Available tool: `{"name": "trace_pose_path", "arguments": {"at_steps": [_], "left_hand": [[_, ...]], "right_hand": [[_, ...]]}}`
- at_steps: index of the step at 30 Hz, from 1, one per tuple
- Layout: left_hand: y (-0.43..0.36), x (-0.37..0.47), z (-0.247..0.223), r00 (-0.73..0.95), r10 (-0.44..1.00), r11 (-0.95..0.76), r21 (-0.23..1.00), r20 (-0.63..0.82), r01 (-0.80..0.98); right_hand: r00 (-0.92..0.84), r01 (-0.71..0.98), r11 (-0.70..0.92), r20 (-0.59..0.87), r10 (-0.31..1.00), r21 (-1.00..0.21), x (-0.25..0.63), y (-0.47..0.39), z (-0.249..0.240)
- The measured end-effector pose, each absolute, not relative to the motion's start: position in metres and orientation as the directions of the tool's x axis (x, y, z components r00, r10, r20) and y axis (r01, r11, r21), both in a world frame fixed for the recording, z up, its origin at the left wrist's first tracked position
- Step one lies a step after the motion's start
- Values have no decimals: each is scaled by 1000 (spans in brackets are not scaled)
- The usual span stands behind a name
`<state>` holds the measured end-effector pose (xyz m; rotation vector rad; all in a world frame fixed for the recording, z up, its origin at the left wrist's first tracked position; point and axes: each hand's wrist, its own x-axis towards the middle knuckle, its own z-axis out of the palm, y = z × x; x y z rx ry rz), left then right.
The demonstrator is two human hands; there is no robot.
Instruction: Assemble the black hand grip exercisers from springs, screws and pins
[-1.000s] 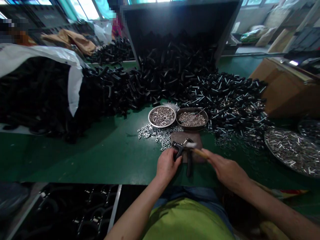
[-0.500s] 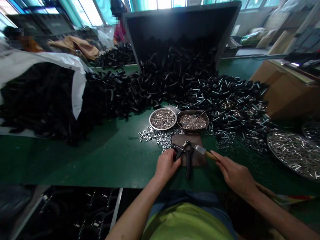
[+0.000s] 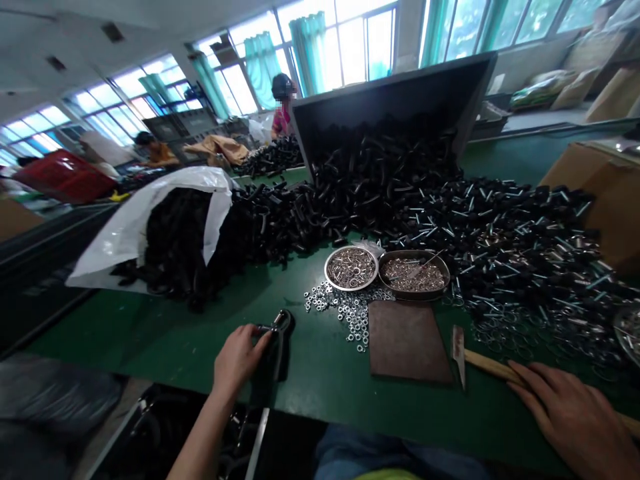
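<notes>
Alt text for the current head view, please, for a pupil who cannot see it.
A person's left hand holds a curved black part at a green table; the right hand is on a wooden-handled hammer. A brown plate lies between them; beyond are metal rings, two dishes of metal pieces and heaps of black parts.

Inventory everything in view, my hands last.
Plate: one, brown, front centre
Hammer: one, grey and wooden, right of plate
Sprung grip: one, black, left of plate
Round bowl: one, silver, centre
Oval tin: one, dark, right of bowl
Small rings: many, silver, by bowl
Loose parts: many, black, behind
Pinned parts: many, black and silver, right
Bag: one, white, left
Bin: one, grey, back
Box: one, brown, right
Dish: one, silver, right
Crate: one, red, far left
Table: one, green, underneath
People: at least two, orange and pink clothes, background
Left hand: one, on grip
Right hand: one, on hammer
</notes>
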<state>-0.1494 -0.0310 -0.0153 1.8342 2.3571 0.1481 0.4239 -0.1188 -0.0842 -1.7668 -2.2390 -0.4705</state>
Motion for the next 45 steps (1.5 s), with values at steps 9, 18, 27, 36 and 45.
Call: {"name": "trace_pose_path", "arguments": {"at_steps": [9,18,27,36,45], "left_hand": [[157,-73,-1,-43,987,37,44,152,998],[220,-57,-9,0,998,8,-107,70,994],[208,-73,-7,116,993,-115,-191,-4,975],[215,-72,-20,71,997,-70,-63,23,996],[152,-82,15,-49,993,-17,554,104,833]], "right_hand": [[-320,946,305,438,840,106,438,-105,-109],[-187,980,197,376,907,13,413,-107,-74],[-157,982,184,362,919,-41,418,-66,-24],[100,935,-135,123,987,327,488,-26,17],[38,951,-74,125,991,299,513,-16,-14]]}}
